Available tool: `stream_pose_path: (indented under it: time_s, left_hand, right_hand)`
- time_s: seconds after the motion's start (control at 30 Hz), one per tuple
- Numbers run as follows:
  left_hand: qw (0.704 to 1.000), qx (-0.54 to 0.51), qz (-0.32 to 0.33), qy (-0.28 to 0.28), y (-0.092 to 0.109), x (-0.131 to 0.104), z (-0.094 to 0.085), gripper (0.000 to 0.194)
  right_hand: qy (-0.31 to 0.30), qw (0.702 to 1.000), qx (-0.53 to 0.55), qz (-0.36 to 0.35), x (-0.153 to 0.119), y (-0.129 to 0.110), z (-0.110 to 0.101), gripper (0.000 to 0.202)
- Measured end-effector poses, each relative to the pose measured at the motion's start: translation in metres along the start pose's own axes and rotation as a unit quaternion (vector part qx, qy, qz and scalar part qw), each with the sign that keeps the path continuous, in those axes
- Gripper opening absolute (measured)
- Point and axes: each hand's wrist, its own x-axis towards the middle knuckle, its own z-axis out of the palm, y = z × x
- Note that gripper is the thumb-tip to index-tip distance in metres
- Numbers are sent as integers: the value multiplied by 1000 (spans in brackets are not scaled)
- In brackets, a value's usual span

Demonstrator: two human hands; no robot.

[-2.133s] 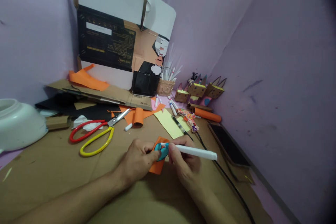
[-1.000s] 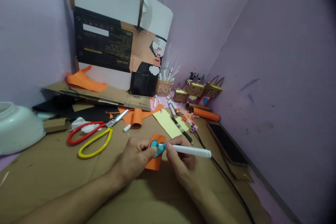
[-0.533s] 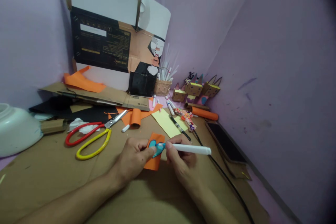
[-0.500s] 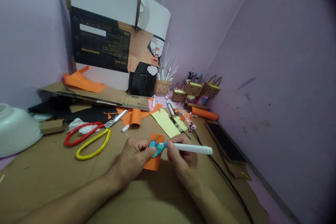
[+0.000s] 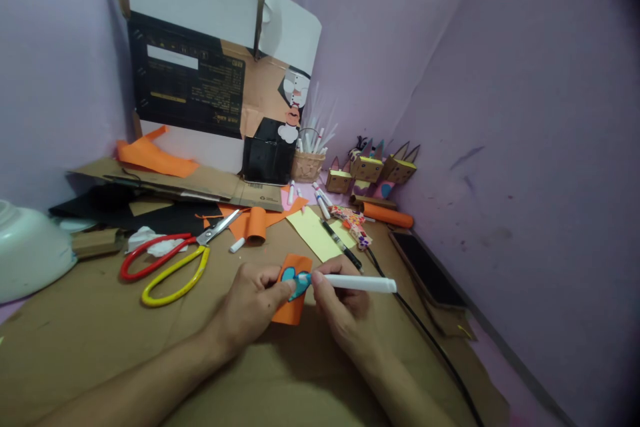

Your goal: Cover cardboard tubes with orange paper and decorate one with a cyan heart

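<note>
My left hand (image 5: 260, 297) pinches an orange paper piece (image 5: 289, 312) by its left side, thumb on top. A blue shape (image 5: 301, 285), seemingly a heart, lies on that paper and is partly hidden under the thumb. In my right hand (image 5: 345, 307) is a white marker (image 5: 367, 283) with a blue tip end. The marker lies nearly level, its tip touching or just over the blue shape's right part. Red-and-yellow-handled scissors (image 5: 175, 290) lie partly open to the left of my hands.
Behind my hands are a rolled orange paper (image 5: 257, 225), yellow paper (image 5: 310, 233), a black pen (image 5: 340, 243) and a basket of markers (image 5: 309, 167). A phone (image 5: 429, 271) and black cable (image 5: 430, 333) lie right. A white bowl (image 5: 33, 250) stands left; an unfolded box (image 5: 190, 73) leans behind.
The marker and my right hand have shifted slightly left over the blue shape. My left hand still holds the orange paper; the whole view has moved a little.
</note>
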Motion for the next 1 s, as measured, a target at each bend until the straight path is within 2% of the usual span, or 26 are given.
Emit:
stream_pose_path:
  time_s: [0.23, 1.0]
  left_hand:
    - [1000, 3, -16, -5, 1, 0, 0, 32]
    - [1000, 20, -5, 11, 2, 2, -1, 32]
  right_hand:
    - [14, 1000, -5, 12, 2, -1, -2, 19]
    - [66, 997, -24, 9, 6, 0, -5, 23]
